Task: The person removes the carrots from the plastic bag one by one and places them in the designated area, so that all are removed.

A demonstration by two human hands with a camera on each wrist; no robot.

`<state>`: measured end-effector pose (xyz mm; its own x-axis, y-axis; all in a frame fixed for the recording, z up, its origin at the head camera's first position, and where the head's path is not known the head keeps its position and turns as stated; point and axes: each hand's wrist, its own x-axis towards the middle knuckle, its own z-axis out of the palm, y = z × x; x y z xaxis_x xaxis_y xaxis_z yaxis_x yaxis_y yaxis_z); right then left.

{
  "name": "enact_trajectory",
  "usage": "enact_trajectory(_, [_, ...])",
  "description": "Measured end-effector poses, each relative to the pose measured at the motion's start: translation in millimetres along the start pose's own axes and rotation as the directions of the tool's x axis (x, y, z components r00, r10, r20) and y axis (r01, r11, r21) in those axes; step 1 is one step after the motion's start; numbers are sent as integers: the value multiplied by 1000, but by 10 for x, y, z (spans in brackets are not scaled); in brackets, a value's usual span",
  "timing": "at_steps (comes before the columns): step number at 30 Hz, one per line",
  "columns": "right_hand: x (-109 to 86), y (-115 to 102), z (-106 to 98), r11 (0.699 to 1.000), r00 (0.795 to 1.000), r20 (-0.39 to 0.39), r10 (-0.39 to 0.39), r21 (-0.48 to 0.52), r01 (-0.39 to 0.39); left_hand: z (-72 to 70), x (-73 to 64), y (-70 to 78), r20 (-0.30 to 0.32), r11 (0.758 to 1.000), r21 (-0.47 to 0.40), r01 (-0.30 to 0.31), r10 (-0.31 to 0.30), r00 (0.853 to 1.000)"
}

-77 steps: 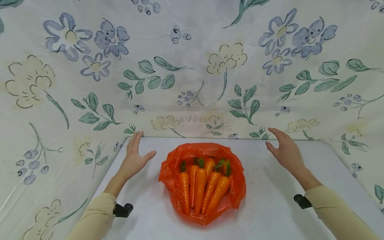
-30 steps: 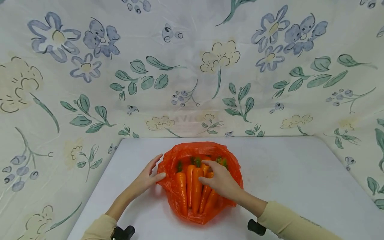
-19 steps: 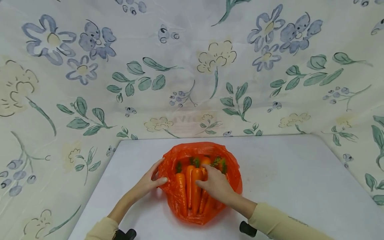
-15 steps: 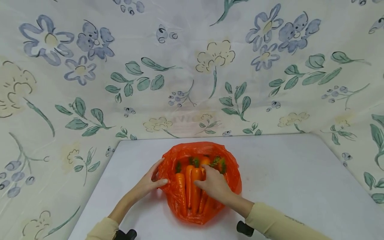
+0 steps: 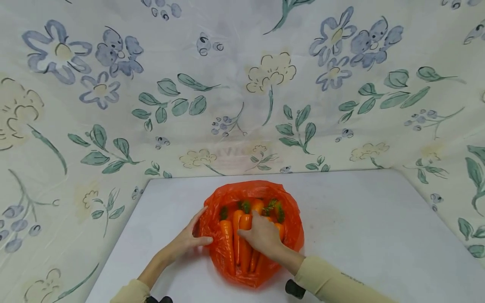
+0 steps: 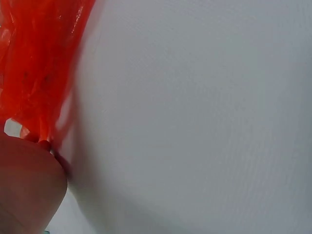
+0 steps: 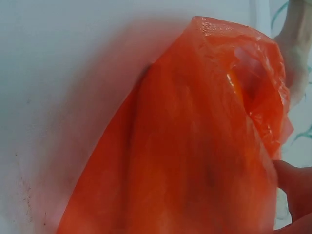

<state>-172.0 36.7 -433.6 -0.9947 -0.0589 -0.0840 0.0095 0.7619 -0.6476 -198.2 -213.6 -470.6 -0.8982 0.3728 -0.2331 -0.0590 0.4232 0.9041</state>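
A crinkled red plastic bag lies open on the white table, with several orange carrots with green tops inside. My right hand reaches into the bag and grips a carrot near its top, thumb on its left side; the other fingertips are hidden. At the bag's left edge my left hand holds the rim between thumb and fingers. The left wrist view shows the bag drawn narrow towards that hand. In the right wrist view the bag covers the carrots.
The white table extends on both sides of the bag. A flower-patterned sheet hangs behind the table and along its sides. Black wrist cameras sit under the sleeves.
Both hands have come in from the sides to the bag. My right hand has gone in among the carrots and closed round one; my left hand has taken the bag's left edge.
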Motion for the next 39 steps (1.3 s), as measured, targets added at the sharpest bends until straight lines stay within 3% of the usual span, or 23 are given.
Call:
enact_trajectory(10, [37, 34, 43, 997, 999, -50, -7, -72, 3, 74, 19, -64, -26, 996, -81, 28, -30, 999])
enact_trajectory(28, [8, 48, 14, 999, 997, -83, 1, 38, 2, 69, 28, -89, -25, 997, -76, 30, -32, 999])
enact_trajectory(39, [0, 52, -5, 989, 999, -54, 5, 148, 3, 70, 27, -112, -29, 996, -90, 27, -29, 999])
